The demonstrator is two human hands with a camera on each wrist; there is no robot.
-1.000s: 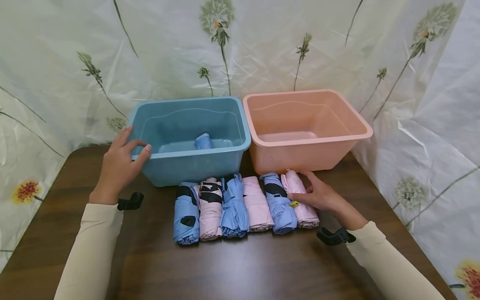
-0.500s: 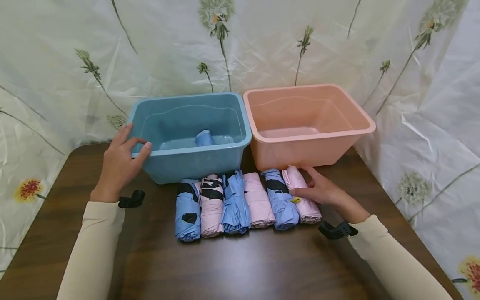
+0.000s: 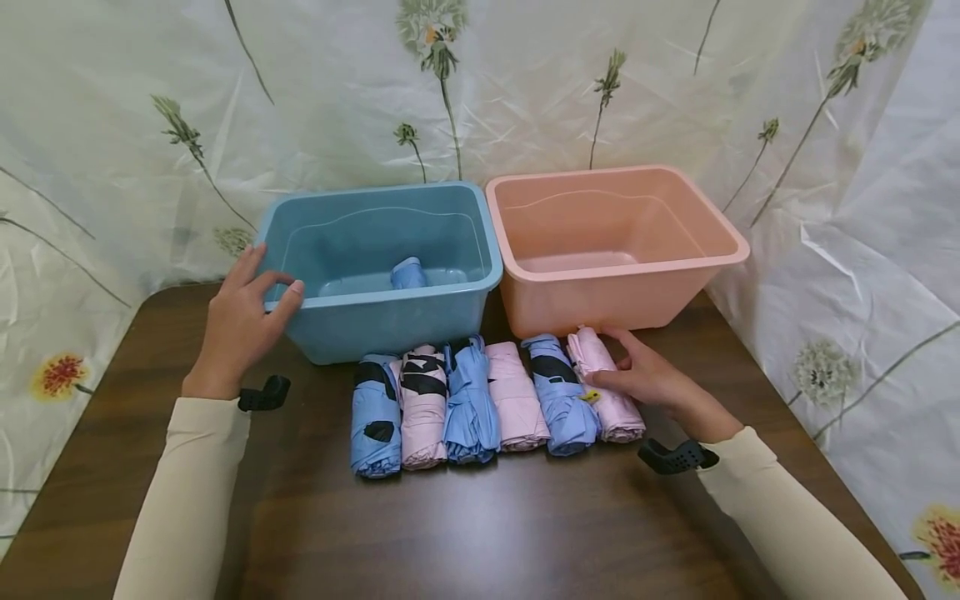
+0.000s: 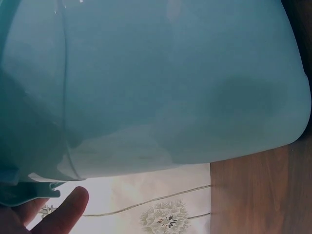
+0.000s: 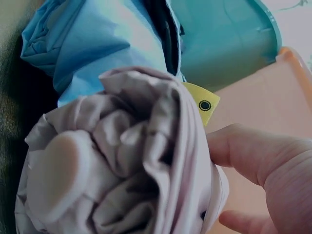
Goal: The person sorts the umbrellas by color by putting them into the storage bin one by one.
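My left hand (image 3: 240, 321) holds the left rim of a blue plastic bin (image 3: 382, 329); in the left wrist view a fingertip (image 4: 68, 209) shows by the rim, below the bin's wall. Inside that bin lies a blue folded umbrella (image 3: 408, 274). At the right end of a row of rolled umbrellas, my right hand (image 3: 656, 379) grips a pink folded umbrella (image 3: 620, 417) across its upper part. Its rolled end and pale handle (image 5: 58, 175) fill the right wrist view. A yellow tag (image 5: 202, 100) sticks out between it and the neighbouring blue umbrella (image 3: 564, 412).
A pink bin (image 3: 607, 300) stands to the right of the blue one, just behind the umbrellas. Further left in the row, blue umbrellas (image 3: 377, 433) alternate with pink ones (image 3: 517, 404). All rest on a dark wooden table (image 3: 450, 533) backed by a flowered curtain (image 3: 330, 100).
The head view has shifted slightly, so everything sits a little higher. Both hands keep almost the same places, and the umbrellas stay lined up.
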